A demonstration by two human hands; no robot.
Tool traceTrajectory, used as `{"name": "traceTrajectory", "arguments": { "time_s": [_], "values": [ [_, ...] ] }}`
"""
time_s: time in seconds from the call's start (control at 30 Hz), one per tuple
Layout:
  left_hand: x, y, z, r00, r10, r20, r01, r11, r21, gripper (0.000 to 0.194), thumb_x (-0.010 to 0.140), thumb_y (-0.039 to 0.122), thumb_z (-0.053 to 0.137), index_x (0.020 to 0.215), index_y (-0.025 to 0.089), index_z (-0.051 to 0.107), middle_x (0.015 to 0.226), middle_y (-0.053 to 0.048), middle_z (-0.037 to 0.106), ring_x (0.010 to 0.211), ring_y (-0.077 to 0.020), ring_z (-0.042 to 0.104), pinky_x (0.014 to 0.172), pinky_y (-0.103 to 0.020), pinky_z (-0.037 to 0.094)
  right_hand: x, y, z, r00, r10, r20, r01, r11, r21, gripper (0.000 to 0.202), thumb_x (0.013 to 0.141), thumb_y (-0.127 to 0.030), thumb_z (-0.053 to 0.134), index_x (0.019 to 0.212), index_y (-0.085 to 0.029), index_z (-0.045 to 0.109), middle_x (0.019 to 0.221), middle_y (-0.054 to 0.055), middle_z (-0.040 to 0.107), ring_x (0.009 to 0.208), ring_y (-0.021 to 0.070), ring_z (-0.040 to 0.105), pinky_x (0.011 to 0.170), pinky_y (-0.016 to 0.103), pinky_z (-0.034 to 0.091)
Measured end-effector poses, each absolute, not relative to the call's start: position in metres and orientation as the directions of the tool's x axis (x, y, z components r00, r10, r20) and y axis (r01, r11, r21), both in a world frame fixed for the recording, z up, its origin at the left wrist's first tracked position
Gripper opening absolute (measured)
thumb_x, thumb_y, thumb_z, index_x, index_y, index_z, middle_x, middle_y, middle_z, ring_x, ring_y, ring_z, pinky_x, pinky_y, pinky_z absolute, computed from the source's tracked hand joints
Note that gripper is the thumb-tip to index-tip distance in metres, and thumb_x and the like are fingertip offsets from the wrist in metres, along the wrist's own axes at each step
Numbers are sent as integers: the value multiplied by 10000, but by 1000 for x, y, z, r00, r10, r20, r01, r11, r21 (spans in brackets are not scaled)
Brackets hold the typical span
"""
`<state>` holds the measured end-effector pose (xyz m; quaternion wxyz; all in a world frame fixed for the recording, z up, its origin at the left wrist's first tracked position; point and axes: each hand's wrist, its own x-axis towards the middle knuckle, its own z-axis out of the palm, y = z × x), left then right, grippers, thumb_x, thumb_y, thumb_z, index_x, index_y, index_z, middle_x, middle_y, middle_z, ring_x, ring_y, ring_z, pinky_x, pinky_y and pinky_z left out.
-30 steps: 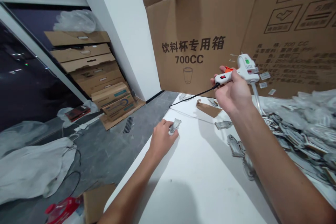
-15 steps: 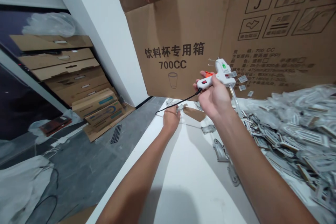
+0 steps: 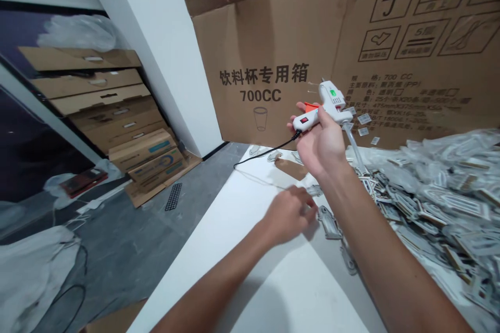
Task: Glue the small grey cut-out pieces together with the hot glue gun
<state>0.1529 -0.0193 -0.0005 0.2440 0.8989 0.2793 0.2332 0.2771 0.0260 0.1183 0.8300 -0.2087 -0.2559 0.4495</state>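
Note:
A white hot glue gun (image 3: 332, 99) with an orange trigger rests in my right hand (image 3: 320, 143), palm up, the fingers around its handle. A clear glue stick (image 3: 354, 148) sticks out of its back end, and a black cord (image 3: 267, 154) trails from the handle to the left. My left hand (image 3: 291, 213) hovers low over the white tabletop (image 3: 250, 239), its fingers loosely bent and apart, with nothing visible in them. Just right of its fingertips lies a small grey plastic-wrapped piece (image 3: 329, 222); another similar piece (image 3: 313, 190) is behind them.
A large pile of plastic-wrapped flat pieces (image 3: 441, 208) covers the right side. Behind the table stands a big cardboard box (image 3: 250, 41), with small clear labels (image 3: 364, 118) on it. A brown card (image 3: 291, 168) lies near the back. Stacked cartons (image 3: 146, 158) stand on the floor at left.
My left hand has moved from the small piece at the table's back edge toward me and to the right, leaving that piece there. My right hand keeps the glue gun almost in place.

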Motion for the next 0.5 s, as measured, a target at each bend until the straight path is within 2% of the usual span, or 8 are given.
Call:
{"name": "traceTrajectory", "arguments": {
  "time_s": [0.07,0.13,0.2,0.27,0.37,0.5],
  "values": [
    [160,-37,3,860,480,172,263,-707,657,177,1006,276,570,961,230,735,933,-15,768,866,-196,705,783,-304,550,276,23,120,460,857,233,-650,504,-569,78,1031,-343,544,1033,-274,579,1185,15,725,835,148,665,737,299,613],
    [167,-44,0,870,457,185,220,-695,685,195,1030,284,540,1019,224,726,988,-23,777,904,-196,715,797,-302,560,276,21,121,458,860,227,-653,498,-570,71,1031,-330,534,1036,-273,576,1177,16,727,824,148,666,722,295,606],
    [173,-41,-6,813,500,298,246,-759,603,186,1023,272,550,1089,198,708,1159,-84,761,1090,-249,696,937,-360,560,276,20,123,454,863,220,-650,490,-581,65,1026,-324,532,1043,-276,572,1157,14,728,810,149,663,711,295,602],
    [175,-33,-12,765,518,383,324,-823,466,209,1008,259,569,1162,176,683,1278,-143,715,1215,-304,644,1041,-438,524,276,19,123,446,869,213,-644,477,-598,76,1022,-337,532,1051,-278,569,1146,15,726,803,149,661,709,295,598],
    [169,-25,-16,776,517,362,411,-849,332,254,1017,249,556,1246,180,644,1226,-150,719,1167,-312,650,1014,-467,518,277,19,123,441,871,217,-614,469,-635,125,1017,-393,538,1065,-282,568,1173,19,722,826,152,668,737,302,600],
    [139,-29,-7,765,567,307,504,-822,263,334,1009,258,590,1340,212,602,1148,-120,737,1099,-307,652,946,-460,506,280,19,121,435,862,261,-504,473,-723,215,979,-501,578,1041,-295,559,1203,20,729,888,175,688,763,324,604]
  ]
}}
